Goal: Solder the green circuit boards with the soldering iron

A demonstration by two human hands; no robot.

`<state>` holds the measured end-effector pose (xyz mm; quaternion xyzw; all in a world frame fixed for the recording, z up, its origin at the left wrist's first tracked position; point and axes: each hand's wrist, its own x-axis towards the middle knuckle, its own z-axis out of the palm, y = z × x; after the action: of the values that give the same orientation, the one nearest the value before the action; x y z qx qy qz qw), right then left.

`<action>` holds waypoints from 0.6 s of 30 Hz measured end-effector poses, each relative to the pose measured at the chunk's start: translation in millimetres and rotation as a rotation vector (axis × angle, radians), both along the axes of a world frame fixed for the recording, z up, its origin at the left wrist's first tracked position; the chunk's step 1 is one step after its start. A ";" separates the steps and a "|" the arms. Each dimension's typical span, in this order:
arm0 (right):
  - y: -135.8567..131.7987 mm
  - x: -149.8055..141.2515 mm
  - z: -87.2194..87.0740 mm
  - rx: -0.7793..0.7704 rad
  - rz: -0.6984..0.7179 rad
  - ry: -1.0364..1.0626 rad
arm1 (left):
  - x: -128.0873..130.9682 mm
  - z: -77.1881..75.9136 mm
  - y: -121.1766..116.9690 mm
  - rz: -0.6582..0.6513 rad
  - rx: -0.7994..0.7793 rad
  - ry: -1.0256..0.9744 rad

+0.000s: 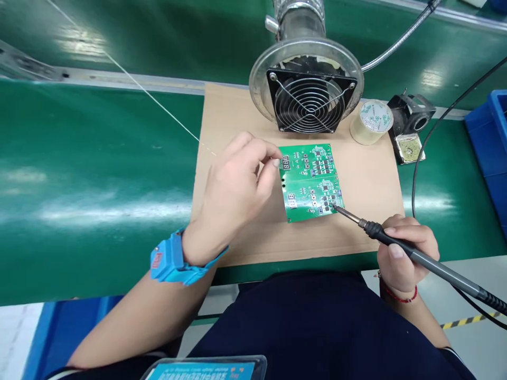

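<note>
A green circuit board (312, 184), made of two joined panels with small digit displays and black chips, lies on the cardboard sheet (368, 179). My left hand (241, 184) is closed, thumb and forefinger pinched at the board's upper left edge beside one display. A thin pale wire (158, 103) runs down from the upper left to this hand; its end is hidden. In my right hand (410, 250) is a soldering iron (423, 258), gripped like a pen. Its tip is at the lower right of the board, among the chips; whether it touches I cannot tell.
A round fume extractor (311, 100) with a fan grille hangs just beyond the board. Right of it stand a tape roll (372, 121) and an iron stand (414, 119) with a sponge. A black cable (420, 153) trails down beside a blue bin (489, 137).
</note>
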<state>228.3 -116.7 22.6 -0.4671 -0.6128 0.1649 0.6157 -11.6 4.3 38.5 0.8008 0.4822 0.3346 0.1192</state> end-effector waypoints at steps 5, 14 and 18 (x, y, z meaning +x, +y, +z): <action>-3.5 1.9 -0.6 -0.011 0.021 -0.045 | 4.3 -8.0 -1.3 0.038 0.022 0.004; -4.5 2.0 0.0 -0.014 0.015 -0.114 | 1.8 -6.3 9.0 0.079 -0.101 -0.016; -6.1 3.4 0.3 -0.023 0.001 -0.170 | 0.7 -8.2 12.1 0.105 -0.150 -0.043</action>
<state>231.7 -122.7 22.8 -0.4861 -0.6612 0.1321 0.5559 -10.9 16.4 30.3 0.7558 0.5446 0.3204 0.1717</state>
